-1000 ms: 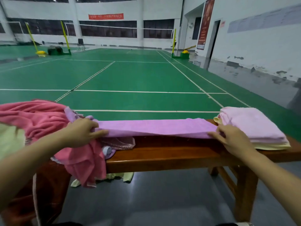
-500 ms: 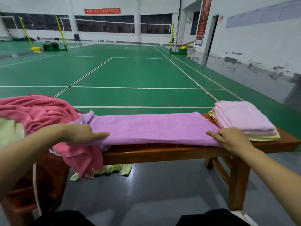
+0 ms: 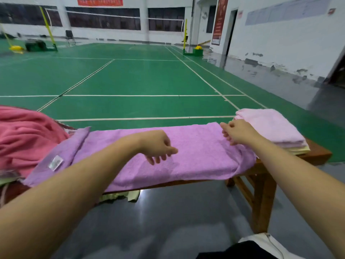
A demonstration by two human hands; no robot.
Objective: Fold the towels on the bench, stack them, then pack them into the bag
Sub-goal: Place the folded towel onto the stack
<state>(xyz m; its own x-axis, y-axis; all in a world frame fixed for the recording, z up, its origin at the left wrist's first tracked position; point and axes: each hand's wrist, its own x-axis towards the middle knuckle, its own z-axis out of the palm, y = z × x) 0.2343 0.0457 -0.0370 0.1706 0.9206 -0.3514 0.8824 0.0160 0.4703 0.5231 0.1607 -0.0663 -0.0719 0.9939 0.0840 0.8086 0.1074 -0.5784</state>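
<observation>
A purple towel (image 3: 196, 152), folded into a long strip, lies along the wooden bench (image 3: 317, 155), with a white label near its left end. My left hand (image 3: 158, 146) sits over the strip's middle, its fingers loosely curled, their tips touching the cloth. My right hand (image 3: 237, 132) is at the towel's far right corner, fingers curled on its edge. Just right of it stands a stack of folded towels (image 3: 272, 128), pale pink on top and yellow beneath. A heap of unfolded pink towels (image 3: 24, 135) lies at the bench's left end.
A yellow-green cloth (image 3: 121, 196) hangs below the bench seat near the left. The bench leg (image 3: 261, 199) stands at the right on grey floor. Beyond the bench lies the green badminton court (image 3: 140, 81). A white wall runs along the right.
My left hand has moved from the towel's left end to its middle. My right hand has moved from the near right edge to the far right corner. The camera has tilted down and closer.
</observation>
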